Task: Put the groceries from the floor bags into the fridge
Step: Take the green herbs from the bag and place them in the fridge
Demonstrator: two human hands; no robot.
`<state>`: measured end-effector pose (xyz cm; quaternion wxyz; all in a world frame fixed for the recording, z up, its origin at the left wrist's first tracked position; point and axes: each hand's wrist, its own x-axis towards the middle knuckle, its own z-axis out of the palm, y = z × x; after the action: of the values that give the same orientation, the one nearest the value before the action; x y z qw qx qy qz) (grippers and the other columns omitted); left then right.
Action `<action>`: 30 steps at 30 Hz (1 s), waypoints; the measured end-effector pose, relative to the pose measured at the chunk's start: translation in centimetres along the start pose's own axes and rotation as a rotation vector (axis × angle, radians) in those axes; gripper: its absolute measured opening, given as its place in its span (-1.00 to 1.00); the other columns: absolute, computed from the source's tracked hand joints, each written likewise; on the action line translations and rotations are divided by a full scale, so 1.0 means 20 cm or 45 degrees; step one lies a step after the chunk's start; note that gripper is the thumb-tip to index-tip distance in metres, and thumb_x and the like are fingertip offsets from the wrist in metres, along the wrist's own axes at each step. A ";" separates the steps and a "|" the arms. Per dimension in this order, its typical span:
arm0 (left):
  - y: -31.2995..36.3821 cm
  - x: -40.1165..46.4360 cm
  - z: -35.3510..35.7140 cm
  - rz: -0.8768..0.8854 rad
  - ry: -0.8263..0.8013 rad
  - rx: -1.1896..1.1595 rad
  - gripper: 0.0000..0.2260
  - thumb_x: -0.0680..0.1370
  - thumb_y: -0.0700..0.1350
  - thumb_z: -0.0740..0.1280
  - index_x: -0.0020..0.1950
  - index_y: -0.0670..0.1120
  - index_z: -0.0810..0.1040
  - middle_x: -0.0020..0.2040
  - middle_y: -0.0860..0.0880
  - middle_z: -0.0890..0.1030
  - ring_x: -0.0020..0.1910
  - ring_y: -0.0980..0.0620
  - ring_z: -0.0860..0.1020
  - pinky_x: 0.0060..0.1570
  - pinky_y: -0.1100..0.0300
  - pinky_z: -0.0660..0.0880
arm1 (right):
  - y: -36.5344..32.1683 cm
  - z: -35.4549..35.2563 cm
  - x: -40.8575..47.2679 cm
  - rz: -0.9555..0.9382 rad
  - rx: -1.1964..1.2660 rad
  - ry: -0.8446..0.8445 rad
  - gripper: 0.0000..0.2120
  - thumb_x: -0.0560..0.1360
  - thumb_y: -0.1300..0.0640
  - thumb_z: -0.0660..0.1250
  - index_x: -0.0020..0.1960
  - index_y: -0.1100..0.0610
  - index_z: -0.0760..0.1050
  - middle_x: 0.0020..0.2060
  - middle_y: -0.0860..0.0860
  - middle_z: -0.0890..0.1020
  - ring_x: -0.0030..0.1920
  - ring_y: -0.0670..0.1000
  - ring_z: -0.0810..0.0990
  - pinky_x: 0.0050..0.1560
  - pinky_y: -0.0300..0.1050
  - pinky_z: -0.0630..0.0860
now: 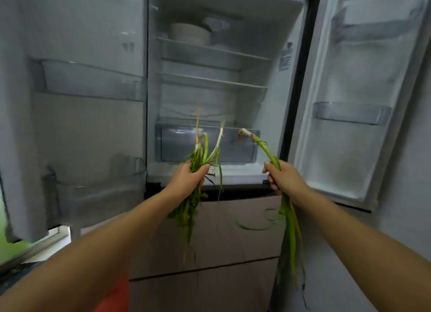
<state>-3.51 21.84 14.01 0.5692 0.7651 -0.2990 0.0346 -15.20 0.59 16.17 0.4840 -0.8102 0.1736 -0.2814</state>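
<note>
Before an open fridge [210,83], the left hand [189,180] clenches a bunch of spring onions [203,153] and the right hand [283,179] grasps a single spring onion [265,148], white root ends above each fist, leaves hanging below.

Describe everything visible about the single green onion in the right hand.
The green onion is one long stalk, gripped mid-length by the right hand. Its white root end points up and left, in front of the fridge's clear drawer, apparently without touching it. Below the hand, its green leaves hang limp toward the floor, one thin leaf curling out leftward. It looks fresh, slightly wilted. Only the hand touches it.
</note>
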 end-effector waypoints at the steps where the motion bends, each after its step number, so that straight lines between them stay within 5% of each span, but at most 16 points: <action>1: 0.00 0.10 0.02 0.017 0.025 -0.019 -0.64 0.58 -0.02 0.26 -0.29 -0.26 0.52 -0.46 -0.07 0.51 -0.45 0.01 0.48 -0.31 0.18 0.41 | -0.01 0.00 0.12 -0.028 0.005 -0.014 -0.75 0.62 0.06 0.15 -0.16 0.15 0.44 -0.47 0.04 0.41 -0.54 -0.03 0.35 -0.55 -0.24 0.28; 12: 0.05 1.24 0.21 0.132 0.151 -0.262 -0.68 0.57 -0.04 0.26 -0.36 -0.11 0.41 -0.50 -0.04 0.44 -0.50 0.00 0.40 -0.28 0.11 0.43 | -0.24 -0.01 1.27 -0.399 -0.154 -0.022 -0.73 0.61 0.06 0.16 -0.22 0.11 0.45 -0.46 0.05 0.42 -0.51 0.00 0.35 -0.52 -0.21 0.29; 16: 0.00 1.52 0.20 0.105 0.239 -0.235 -0.71 0.56 -0.03 0.28 -0.33 -0.12 0.43 -0.47 -0.06 0.46 -0.49 -0.01 0.40 -0.29 0.11 0.43 | -0.34 0.02 1.63 -0.541 -0.428 -0.054 -0.78 0.61 0.07 0.18 -0.15 0.14 0.47 -0.46 0.04 0.43 -0.51 0.02 0.38 -0.57 -0.26 0.32; 19: -0.07 1.65 0.16 0.078 0.293 -0.213 -0.79 0.57 -0.08 0.29 -0.23 -0.15 0.48 -0.45 -0.06 0.45 -0.51 0.02 0.38 -0.41 0.20 0.40 | -0.40 0.13 1.86 -0.697 -0.678 -0.111 -0.81 0.60 0.06 0.20 -0.10 0.11 0.51 -0.44 -0.02 0.46 -0.44 -0.03 0.44 -0.42 -0.23 0.37; 23: -0.18 1.85 0.08 -0.003 0.430 -0.166 -0.81 0.57 -0.08 0.28 -0.19 -0.15 0.48 -0.43 -0.06 0.43 -0.48 0.02 0.38 -0.49 0.26 0.37 | -0.41 0.38 2.22 -0.886 -0.915 -0.222 -0.76 0.59 0.03 0.20 0.03 0.17 0.56 -0.15 0.15 0.61 -0.14 0.13 0.55 -0.07 -0.02 0.47; 26: -0.25 1.99 0.03 -0.047 0.470 -0.134 -0.80 0.57 -0.09 0.28 -0.22 -0.14 0.47 -0.44 -0.07 0.41 -0.52 0.02 0.37 -0.58 0.29 0.34 | -0.38 0.55 2.44 -1.052 -1.220 -0.220 -0.71 0.61 -0.03 0.13 0.15 0.12 0.49 0.04 0.19 0.59 0.04 0.21 0.54 -0.10 -0.04 0.41; 30: -0.37 2.15 0.02 -0.130 0.526 -0.130 -0.74 0.58 -0.10 0.28 -0.30 -0.13 0.46 -0.50 -0.04 0.41 -0.58 0.04 0.37 -0.57 0.28 0.35 | -0.36 0.67 2.72 -1.226 -1.464 -0.192 -0.70 0.63 -0.07 0.05 0.14 0.07 0.44 0.05 0.14 0.55 -0.03 0.14 0.50 -0.15 -0.11 0.28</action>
<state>35.25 4.82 24.52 0.6573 0.7262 -0.1381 0.1465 35.71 -16.98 33.21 -0.1811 -0.9386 -0.1139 -0.2708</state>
